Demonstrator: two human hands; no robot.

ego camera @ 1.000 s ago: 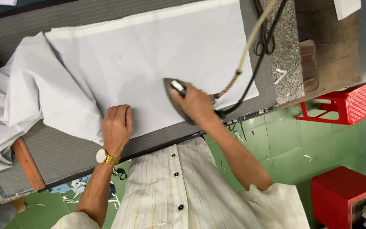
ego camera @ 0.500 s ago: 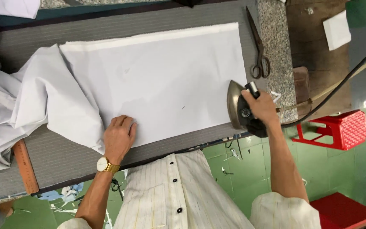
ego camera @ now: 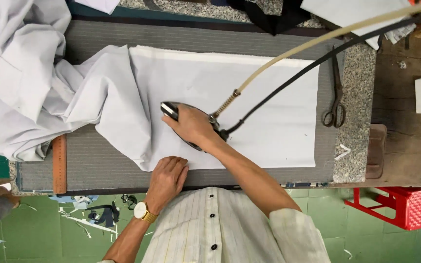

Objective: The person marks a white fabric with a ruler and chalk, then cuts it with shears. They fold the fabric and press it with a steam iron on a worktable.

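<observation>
Right hand (ego camera: 191,125) grips the iron (ego camera: 187,122) mid-cloth; left hand (ego camera: 167,178) lies open and flat on the white fabric (ego camera: 269,107) at its near edge. Smooth cloth stretches rightward toward scissors (ego camera: 336,97) beside the surface (ego camera: 98,160) edge.

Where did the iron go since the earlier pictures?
The right hand slid the iron from the cloth's right edge, near the scissors, leftward to the middle of the white cloth. Its grip on the iron never let go. The left hand stayed pressed on the cloth's near edge.
</observation>
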